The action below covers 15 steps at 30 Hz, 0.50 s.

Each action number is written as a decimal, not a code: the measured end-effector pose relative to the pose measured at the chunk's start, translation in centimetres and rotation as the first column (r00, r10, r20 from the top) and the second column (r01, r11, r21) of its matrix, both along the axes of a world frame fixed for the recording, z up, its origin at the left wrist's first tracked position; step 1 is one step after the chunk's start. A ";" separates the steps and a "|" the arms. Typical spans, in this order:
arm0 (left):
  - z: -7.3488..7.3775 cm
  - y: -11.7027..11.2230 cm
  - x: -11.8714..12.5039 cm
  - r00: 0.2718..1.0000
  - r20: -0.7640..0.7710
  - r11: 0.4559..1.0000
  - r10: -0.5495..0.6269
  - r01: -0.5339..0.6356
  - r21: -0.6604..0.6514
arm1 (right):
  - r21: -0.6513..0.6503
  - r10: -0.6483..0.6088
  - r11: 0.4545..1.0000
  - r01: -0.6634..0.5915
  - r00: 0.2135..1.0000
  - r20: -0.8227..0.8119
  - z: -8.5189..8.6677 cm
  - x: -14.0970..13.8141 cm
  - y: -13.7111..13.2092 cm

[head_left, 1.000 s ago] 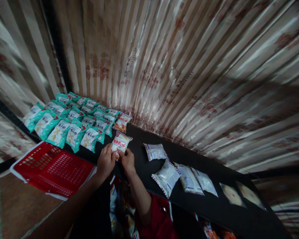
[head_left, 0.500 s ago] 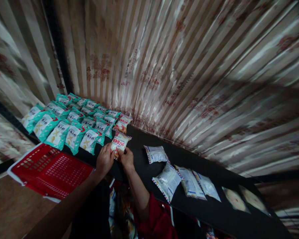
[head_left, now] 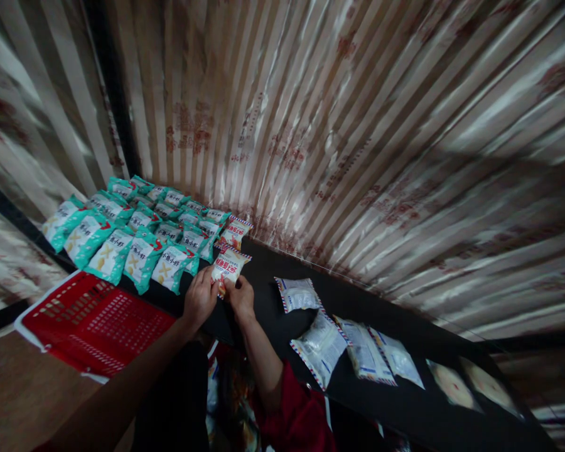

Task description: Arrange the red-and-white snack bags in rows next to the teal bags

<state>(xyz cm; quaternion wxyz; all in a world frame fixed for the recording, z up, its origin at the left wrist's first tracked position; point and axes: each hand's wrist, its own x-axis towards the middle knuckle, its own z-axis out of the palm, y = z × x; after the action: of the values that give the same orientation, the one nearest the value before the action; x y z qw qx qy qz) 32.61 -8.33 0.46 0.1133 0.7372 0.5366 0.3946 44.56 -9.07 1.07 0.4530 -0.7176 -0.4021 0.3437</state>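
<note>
My left hand point(head_left: 198, 300) and my right hand point(head_left: 240, 297) both pinch the near edge of a red-and-white snack packet point(head_left: 228, 266) lying on the black shelf point(head_left: 405, 402). A second red-and-white packet point(head_left: 233, 233) lies just behind it by the wall. To the left of both sit several teal snack packets point(head_left: 136, 226) in rows. The fingers of both hands are curled on the packet's lower corners.
A red plastic basket point(head_left: 94, 320) sits at the lower left, beside the shelf. Several white packets with striped edges point(head_left: 339, 342) lie face down to the right on the shelf, then two pale packets point(head_left: 471, 384) further right. A striped wall point(head_left: 358, 125) rises behind the shelf.
Both hands have slid the red-and-white packet slightly away and upward toward the wall. The view has shifted a little.
</note>
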 end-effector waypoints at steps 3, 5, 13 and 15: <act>0.1 0.3 0.1 1.000 -0.010 1.000 0.006 -0.006 -0.002 | 0.003 0.002 1.000 -0.002 1.000 -0.009 -0.1 0.0 0.4; 0.1 0.4 0.2 1.000 -0.016 1.000 0.009 -0.009 -0.001 | 0.014 0.003 1.000 -0.003 1.000 -0.022 0.0 0.0 0.6; -0.2 0.5 0.6 0.999 -0.030 0.998 -0.013 0.014 0.062 | 0.029 -0.020 0.999 0.020 1.000 -0.008 0.5 0.6 1.8; -0.3 0.6 0.7 0.998 -0.048 0.996 -0.028 0.032 0.078 | 0.018 -0.025 1.000 0.025 0.999 0.024 0.7 0.7 2.1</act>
<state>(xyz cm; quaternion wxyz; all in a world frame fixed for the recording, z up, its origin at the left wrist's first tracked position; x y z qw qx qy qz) 33.27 -7.75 0.19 0.0774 0.7580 0.5121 0.3965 45.30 -6.92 1.81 0.4588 -0.7225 -0.4016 0.3259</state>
